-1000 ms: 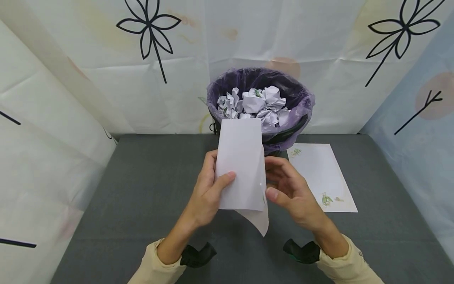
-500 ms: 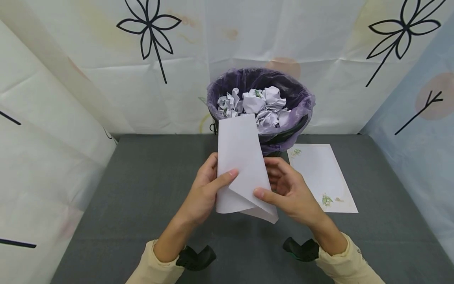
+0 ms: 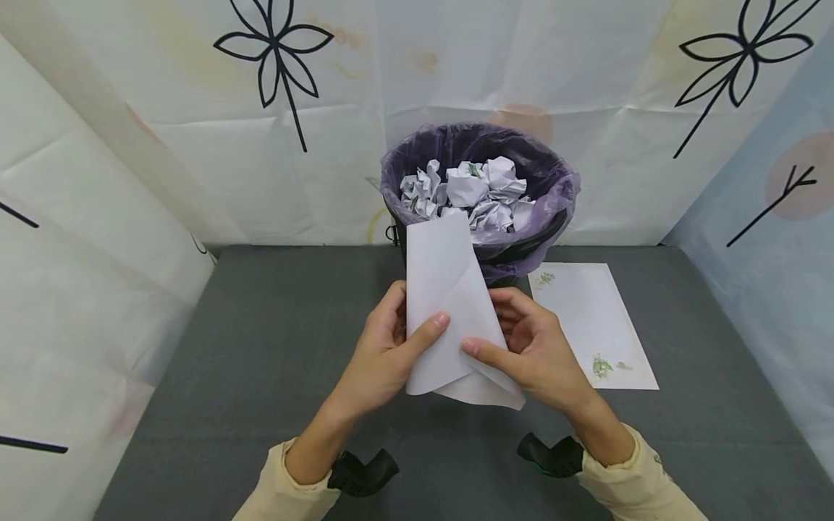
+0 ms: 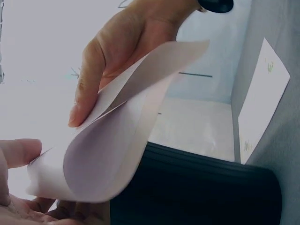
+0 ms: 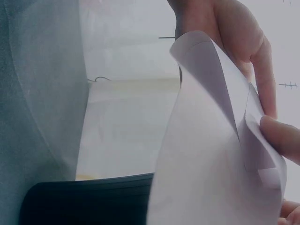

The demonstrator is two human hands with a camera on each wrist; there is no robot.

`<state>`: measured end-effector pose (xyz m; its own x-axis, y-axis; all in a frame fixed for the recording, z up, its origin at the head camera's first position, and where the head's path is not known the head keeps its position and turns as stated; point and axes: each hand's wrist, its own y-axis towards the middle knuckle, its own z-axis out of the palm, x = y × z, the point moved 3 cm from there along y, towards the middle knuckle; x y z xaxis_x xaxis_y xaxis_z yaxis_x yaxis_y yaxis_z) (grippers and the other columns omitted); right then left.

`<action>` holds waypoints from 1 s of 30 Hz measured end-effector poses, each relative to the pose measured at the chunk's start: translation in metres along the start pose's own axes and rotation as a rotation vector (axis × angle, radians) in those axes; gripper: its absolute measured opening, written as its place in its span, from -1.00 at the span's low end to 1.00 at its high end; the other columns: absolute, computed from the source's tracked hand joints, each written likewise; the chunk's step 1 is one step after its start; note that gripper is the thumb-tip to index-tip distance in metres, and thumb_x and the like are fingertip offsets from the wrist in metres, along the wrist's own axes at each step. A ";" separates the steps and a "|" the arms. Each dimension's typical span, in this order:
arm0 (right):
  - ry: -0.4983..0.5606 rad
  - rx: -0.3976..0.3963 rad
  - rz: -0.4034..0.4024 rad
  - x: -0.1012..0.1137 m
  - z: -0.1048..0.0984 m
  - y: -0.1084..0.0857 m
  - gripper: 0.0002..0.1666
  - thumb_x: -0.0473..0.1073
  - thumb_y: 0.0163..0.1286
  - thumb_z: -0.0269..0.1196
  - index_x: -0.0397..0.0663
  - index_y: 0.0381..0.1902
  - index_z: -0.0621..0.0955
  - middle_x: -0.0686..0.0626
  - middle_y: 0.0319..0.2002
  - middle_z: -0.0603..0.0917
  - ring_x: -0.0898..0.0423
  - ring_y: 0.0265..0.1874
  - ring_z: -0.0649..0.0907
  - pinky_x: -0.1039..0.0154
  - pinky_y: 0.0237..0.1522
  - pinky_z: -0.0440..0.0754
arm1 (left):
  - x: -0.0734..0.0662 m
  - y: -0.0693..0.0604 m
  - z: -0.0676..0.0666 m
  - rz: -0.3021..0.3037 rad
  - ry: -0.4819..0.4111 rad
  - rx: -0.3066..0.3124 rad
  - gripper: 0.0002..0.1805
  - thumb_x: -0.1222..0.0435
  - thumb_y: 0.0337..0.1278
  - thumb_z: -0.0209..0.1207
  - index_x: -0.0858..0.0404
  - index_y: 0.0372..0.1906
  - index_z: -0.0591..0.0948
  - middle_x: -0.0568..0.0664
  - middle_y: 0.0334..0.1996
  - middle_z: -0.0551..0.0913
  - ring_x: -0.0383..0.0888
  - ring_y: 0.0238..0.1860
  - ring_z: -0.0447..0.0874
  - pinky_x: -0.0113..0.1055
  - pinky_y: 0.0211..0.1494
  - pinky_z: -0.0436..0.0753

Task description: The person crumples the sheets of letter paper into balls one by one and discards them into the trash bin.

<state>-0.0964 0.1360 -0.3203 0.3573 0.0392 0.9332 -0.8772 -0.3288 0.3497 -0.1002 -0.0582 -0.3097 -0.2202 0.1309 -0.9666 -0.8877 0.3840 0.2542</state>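
Between my two hands a sheet of white paper (image 3: 449, 289) is held up above the table, its sides folded over each other into a loose, tapering roll. My left hand (image 3: 381, 358) grips its left side, thumb on the front and fingers behind. On the right side my right hand (image 3: 537, 347) pinches the overlapping flap, thumb in front. In the left wrist view the paper (image 4: 110, 154) curves round with a hollow middle. The right wrist view shows the overlapping layers of the paper (image 5: 201, 140) near both thumbs.
A dark bin with a purple bag (image 3: 560, 184) stands behind the paper, holding several crumpled paper balls (image 3: 465, 184). To the right a flat sheet with small green prints (image 3: 589, 318) lies on the dark grey table (image 3: 280, 325). Patterned cloth (image 3: 163, 87) hangs around the table.
My right hand has taken hold of the paper's loose right flap and brought it over the front. The lower edge now spreads to the right, and the top has narrowed.
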 end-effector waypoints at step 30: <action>-0.068 -0.007 0.060 0.002 -0.011 -0.001 -0.70 -0.46 0.43 0.23 -0.38 0.09 0.60 -0.10 -0.14 0.74 0.05 -0.27 0.74 0.25 -0.27 0.72 | -0.002 0.002 -0.010 -0.066 0.085 -0.069 -0.67 0.37 0.31 0.31 0.38 0.12 0.64 0.16 -0.14 0.73 -0.01 -0.21 0.78 -0.13 -0.19 0.76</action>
<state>-0.0987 0.1469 -0.3177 0.3248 -0.0446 0.9447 -0.8999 -0.3218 0.2942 -0.1056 -0.0668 -0.3080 -0.1911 0.0279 -0.9812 -0.9266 0.3249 0.1897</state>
